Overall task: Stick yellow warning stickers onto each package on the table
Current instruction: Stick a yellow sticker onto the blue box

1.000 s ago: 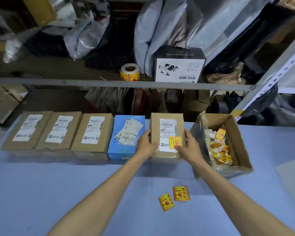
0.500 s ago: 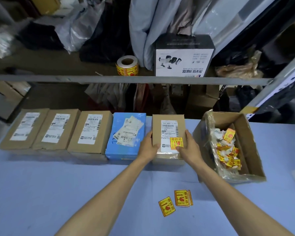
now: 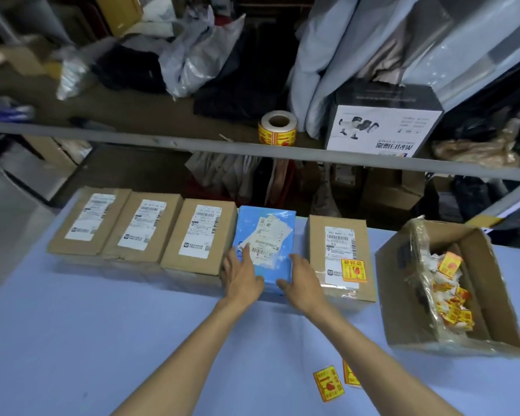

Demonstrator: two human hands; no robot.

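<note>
Several packages stand in a row on the blue table (image 3: 72, 340). The rightmost brown package (image 3: 336, 232) carries a yellow warning sticker (image 3: 354, 270) on its label. Left of it is the blue package (image 3: 278, 265) with white labels. My left hand (image 3: 240, 274) lies on its left near corner, fingers straight. My right hand (image 3: 302, 280) touches its right near edge, fingers relaxed. Three brown packages (image 3: 204, 235) (image 3: 146, 226) (image 3: 87, 217) to the left show only white labels. Loose yellow stickers (image 3: 328, 383) lie on the table near my right forearm.
An open cardboard box (image 3: 490, 298) lined with plastic and holding several yellow stickers and scraps stands at the right. A roll of yellow stickers (image 3: 278, 129) and a black-and-white product box (image 3: 382, 121) sit on the shelf behind a grey rail (image 3: 162, 139).
Both hands have left the rightmost brown package, which keeps its yellow sticker, and moved left onto the blue package. The view has shifted right and down.
</note>
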